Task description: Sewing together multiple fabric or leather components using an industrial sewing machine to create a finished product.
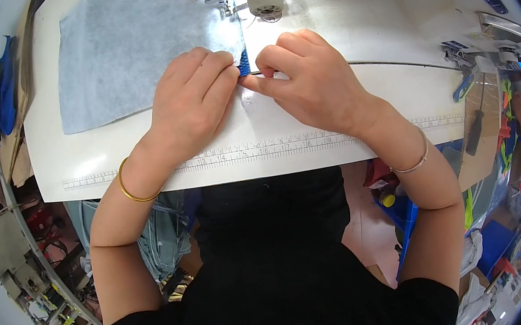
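A pale blue-grey piece of fabric [121, 56] lies on the white sewing table, its right edge running up under the presser foot [227, 9] of a sewing machine. At the fabric's near right corner, a small strip of bright blue textured cloth [244, 63] shows. My left hand [196, 95] rests on the fabric, fingers bent and closed on that corner. My right hand [312, 77] pinches the same edge from the right, thumb and index finger meeting at the blue cloth. Fingertips of both hands nearly touch and partly cover the cloth.
The machine head with a pale knurled knob [266, 2] overhangs the far side. A printed ruler [272, 150] runs along the table's near edge. Blue cloth [0, 91] hangs at the left. A dark-handled tool [475, 132] lies at the right, beside assorted bright items.
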Demonstrator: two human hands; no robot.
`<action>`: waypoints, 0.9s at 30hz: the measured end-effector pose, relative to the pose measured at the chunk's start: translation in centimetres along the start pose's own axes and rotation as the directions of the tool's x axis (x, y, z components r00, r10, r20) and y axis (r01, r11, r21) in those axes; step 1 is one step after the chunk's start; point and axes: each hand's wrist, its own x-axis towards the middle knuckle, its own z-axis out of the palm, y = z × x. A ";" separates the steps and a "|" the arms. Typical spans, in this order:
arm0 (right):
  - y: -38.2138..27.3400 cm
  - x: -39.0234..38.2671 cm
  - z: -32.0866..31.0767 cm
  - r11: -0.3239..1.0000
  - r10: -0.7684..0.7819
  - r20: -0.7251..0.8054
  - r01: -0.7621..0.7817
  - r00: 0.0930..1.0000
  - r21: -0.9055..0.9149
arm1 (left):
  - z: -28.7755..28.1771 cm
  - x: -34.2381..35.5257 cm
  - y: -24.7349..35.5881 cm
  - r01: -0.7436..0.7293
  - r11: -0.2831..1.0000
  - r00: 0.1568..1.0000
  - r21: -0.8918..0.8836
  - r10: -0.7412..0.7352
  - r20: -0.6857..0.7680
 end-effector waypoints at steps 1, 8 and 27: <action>0.0 0.0 -0.1 1.000 0.001 0.014 -0.001 1.000 0.002 | 0.0 0.1 0.0 0.001 1.000 1.000 -0.003 -0.001 0.009; -0.1 -0.4 -0.3 0.999 0.042 -0.051 -0.042 0.998 0.002 | 0.1 0.0 -0.2 -0.005 1.000 1.000 -0.019 0.006 0.021; -0.1 -0.2 -0.2 0.998 -0.010 -0.046 0.007 0.999 -0.060 | 0.8 0.4 0.5 0.014 0.998 0.999 0.059 -0.011 -0.051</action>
